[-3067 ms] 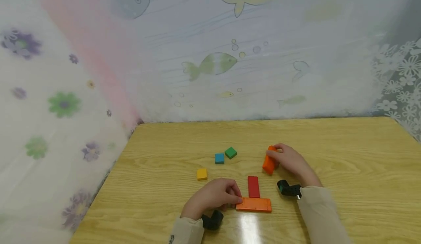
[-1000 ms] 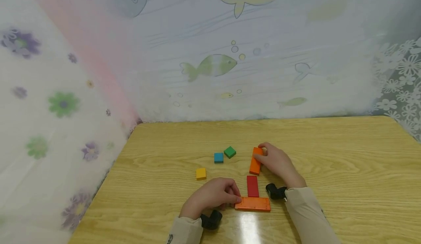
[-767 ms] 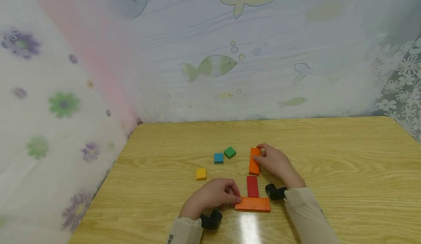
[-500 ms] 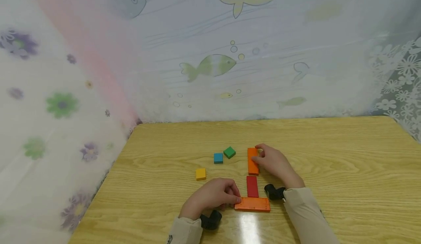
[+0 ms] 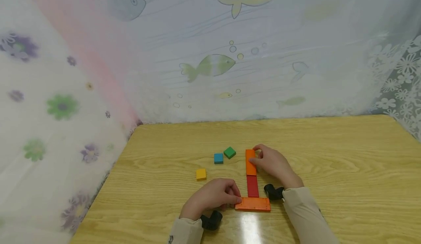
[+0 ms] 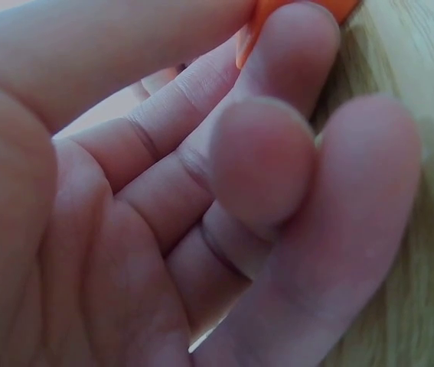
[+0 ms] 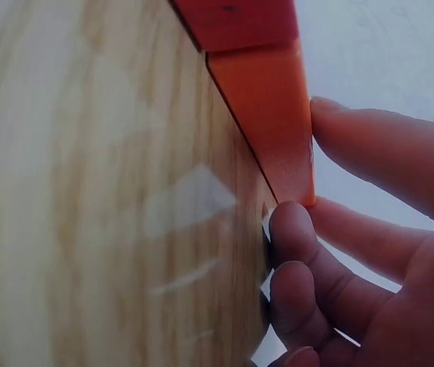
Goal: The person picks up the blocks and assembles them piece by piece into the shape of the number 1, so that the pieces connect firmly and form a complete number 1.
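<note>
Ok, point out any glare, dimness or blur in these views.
Head: bright glare on the table, just below the near orange block; left wrist: the left hand blurred close up; right wrist: dim, with pale reflections on the table.

The head view is lit softly and evenly, and a white streak of glare is reflected off the near part of the wooden tabletop (image 5: 348,163). The flower-printed sheet (image 5: 39,119) is rendered hazily. In the left wrist view, the fingertips (image 6: 266,164) are blurred. The right wrist view is dimmer, with pale reflections caught on the wood.
</note>
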Available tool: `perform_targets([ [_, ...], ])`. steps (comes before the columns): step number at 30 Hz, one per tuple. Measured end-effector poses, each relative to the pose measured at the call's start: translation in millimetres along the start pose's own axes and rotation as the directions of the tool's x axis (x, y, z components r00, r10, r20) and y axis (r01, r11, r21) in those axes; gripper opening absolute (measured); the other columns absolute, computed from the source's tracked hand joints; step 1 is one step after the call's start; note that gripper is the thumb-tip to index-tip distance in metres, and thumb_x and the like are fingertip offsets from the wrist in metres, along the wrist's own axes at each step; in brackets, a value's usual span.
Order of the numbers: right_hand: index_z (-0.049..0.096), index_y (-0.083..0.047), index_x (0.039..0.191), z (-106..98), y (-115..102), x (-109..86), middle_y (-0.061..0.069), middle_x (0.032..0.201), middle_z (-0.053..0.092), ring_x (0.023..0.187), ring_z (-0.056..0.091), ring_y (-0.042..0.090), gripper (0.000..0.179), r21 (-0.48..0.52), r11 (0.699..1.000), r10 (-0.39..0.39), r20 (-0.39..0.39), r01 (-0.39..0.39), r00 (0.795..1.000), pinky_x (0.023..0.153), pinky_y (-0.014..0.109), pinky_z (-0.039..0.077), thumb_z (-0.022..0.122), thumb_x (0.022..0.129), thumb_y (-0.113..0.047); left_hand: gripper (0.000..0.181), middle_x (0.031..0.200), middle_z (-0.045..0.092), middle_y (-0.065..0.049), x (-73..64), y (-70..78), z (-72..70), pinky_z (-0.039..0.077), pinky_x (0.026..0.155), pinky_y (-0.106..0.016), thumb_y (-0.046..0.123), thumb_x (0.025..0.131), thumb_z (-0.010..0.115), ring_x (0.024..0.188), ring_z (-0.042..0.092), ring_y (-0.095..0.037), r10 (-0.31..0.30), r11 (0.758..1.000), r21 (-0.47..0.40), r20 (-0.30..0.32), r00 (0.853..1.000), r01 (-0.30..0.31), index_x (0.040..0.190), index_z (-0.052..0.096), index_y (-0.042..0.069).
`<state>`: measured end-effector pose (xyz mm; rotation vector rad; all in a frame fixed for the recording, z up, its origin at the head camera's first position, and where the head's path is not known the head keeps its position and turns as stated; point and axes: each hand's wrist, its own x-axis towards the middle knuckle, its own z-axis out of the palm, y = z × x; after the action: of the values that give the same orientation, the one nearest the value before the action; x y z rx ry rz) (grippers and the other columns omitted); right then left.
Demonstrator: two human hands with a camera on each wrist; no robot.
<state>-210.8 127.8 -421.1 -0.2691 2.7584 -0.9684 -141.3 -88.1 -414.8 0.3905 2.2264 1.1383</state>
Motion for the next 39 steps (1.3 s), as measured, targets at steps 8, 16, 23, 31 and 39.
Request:
perform_targets([
  [8, 0.051, -0.01, 0.124, 3, 3, 0.4, 0.001, 0.082, 0.055, 0.066, 0.047, 0.016, 0.047, 0.014, 1.0, -0.001, 0.02, 0.0, 1.0, 0.06, 0.029, 0.038, 0.061, 0.087, -0.037, 0.008, 0.068, 0.061, 0.001, -1.1, -1.0, 0.3, 0.044, 0.048, -0.028, 0.025, 0.083, 0.068, 0.049, 0.05, -0.014, 0.004, 1.0, 0.004, 0.004, 1.0, -0.004, 0.084, 0.063, 0.018],
  [16, 0.052, -0.011, 0.124, 4, 5, 0.6, 0.001, 0.081, 0.054, 0.064, 0.046, 0.016, 0.047, -0.002, 1.0, -0.02, 0.031, 0.02, 0.999, 0.058, 0.029, 0.035, 0.061, 0.087, -0.038, 0.009, 0.069, 0.061, 0.004, -1.9, -1.7, 1.9, 0.045, 0.049, -0.027, 0.027, 0.083, 0.068, 0.051, 0.051, -0.013, 0.015, 1.0, 0.026, 0.009, 1.0, -0.015, 0.085, 0.063, 0.019],
  [23, 0.053, -0.013, 0.122, 2, 6, 0.2, 0.001, 0.08, 0.053, 0.064, 0.045, 0.016, 0.047, -0.005, 0.999, -0.032, 0.038, 0.032, 0.999, 0.058, 0.029, 0.035, 0.062, 0.086, -0.04, 0.009, 0.069, 0.061, 0.005, -0.9, 0.1, 1.7, 0.045, 0.05, -0.026, 0.028, 0.083, 0.069, 0.052, 0.052, -0.013, 0.018, 0.998, 0.058, 0.015, 1.0, -0.019, 0.084, 0.064, 0.02],
  [31, 0.053, -0.009, 0.12, -1, 7, 0.5, 0.003, 0.076, 0.052, 0.058, 0.043, 0.016, 0.046, 0.037, 0.998, -0.047, 0.05, 0.045, 0.998, 0.055, 0.029, 0.034, 0.064, 0.085, -0.037, 0.01, 0.068, 0.061, 0.008, -0.5, 0.5, 1.7, 0.045, 0.051, -0.025, 0.03, 0.082, 0.069, 0.054, 0.053, -0.012, 0.023, 0.992, 0.12, 0.018, 1.0, -0.025, 0.082, 0.064, 0.022],
  [39, 0.054, -0.008, 0.119, -2, 11, 3.6, 0.003, 0.075, 0.053, 0.058, 0.043, 0.016, 0.046, 0.05, 0.998, -0.045, 0.044, 0.043, 0.998, 0.055, 0.028, 0.034, 0.065, 0.084, -0.037, 0.012, 0.066, 0.059, 0.009, -1.7, 4.1, 1.6, 0.042, 0.052, -0.024, 0.032, 0.082, 0.069, 0.055, 0.051, -0.009, 0.043, 0.982, 0.182, 0.001, 0.999, -0.043, 0.079, 0.063, 0.023],
])
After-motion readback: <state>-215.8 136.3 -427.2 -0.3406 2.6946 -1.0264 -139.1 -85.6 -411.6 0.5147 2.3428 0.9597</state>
